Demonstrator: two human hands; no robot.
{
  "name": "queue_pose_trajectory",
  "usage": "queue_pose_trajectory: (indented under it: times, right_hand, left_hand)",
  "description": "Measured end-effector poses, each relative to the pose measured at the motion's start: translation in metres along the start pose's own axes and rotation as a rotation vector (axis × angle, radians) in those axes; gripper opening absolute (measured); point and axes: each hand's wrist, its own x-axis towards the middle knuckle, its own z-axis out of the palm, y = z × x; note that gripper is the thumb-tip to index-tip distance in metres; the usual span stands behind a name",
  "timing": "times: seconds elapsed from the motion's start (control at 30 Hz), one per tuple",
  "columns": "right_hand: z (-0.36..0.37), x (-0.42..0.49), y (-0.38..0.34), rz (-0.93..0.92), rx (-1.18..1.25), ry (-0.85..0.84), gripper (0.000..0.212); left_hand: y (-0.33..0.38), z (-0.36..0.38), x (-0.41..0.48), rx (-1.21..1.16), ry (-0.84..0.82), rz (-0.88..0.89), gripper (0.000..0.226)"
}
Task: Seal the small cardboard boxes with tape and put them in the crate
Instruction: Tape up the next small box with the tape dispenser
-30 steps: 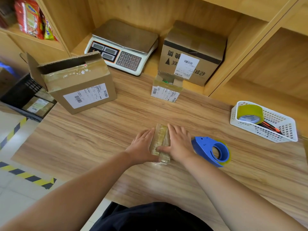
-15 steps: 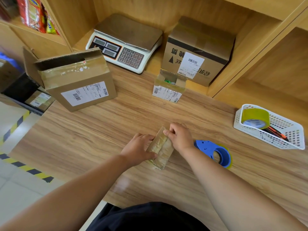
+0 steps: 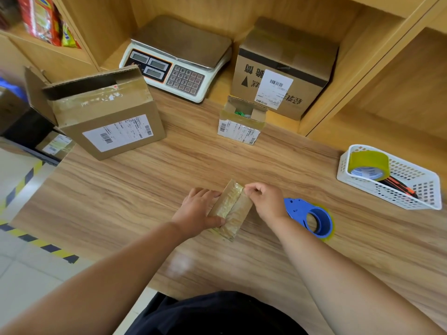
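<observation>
On table, left hand grips small box, underside hidden; right hand pinches corner.

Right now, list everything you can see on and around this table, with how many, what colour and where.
small taped box: one, brown, front centre of the table, held in both hands
tape dispenser: one, blue, on the table right of the right hand
basket: one, white, table's right edge
tape roll: one, yellow-green, in the basket
small open box: one, brown with white label, table back
large open box: one, brown, labelled, table left
scale: one, white, at the back
closed box: one, brown, right of the scale
crate: one, black, left of the table, labelled box inside
left hand: grips the small taped box
right hand: pinches its far corner
</observation>
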Motion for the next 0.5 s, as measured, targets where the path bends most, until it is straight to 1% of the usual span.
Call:
queue_pose_trajectory:
  times: [0.1,0.2,0.27,0.33,0.4,0.43,0.47,0.5]
  right_hand:
    - [0.001,-0.002,-0.004,0.043,0.036,-0.009,0.021]
    - [0.006,-0.005,-0.006,0.052,-0.009,-0.009,0.032]
    - [0.007,-0.011,-0.011,0.033,0.011,0.047,0.031]
    - [0.008,-0.018,-0.017,-0.042,0.022,0.113,0.028]
    - [0.010,-0.026,-0.025,-0.179,0.030,0.177,0.022]
    - [0.011,-0.029,-0.027,-0.257,0.032,0.211,0.018]
    - [0.013,-0.031,-0.027,-0.320,0.031,0.239,0.013]
    - [0.014,-0.035,-0.028,-0.368,0.019,0.259,0.009]
  left_hand:
    - [0.000,0.000,-0.004,0.043,0.003,0.017,0.106]
    - [-0.004,0.002,-0.010,0.074,0.043,-0.020,0.116]
    - [-0.004,0.004,-0.013,0.093,0.033,-0.026,0.120]
    - [0.000,0.005,-0.013,0.079,0.018,-0.046,0.119]
    - [0.009,0.001,-0.011,0.030,0.063,-0.086,0.108]
    - [0.013,-0.003,-0.010,-0.041,0.085,-0.104,0.107]
    - [0.017,-0.008,-0.009,-0.152,0.093,-0.109,0.114]
    - [0.021,-0.013,-0.009,-0.269,0.098,-0.092,0.127]
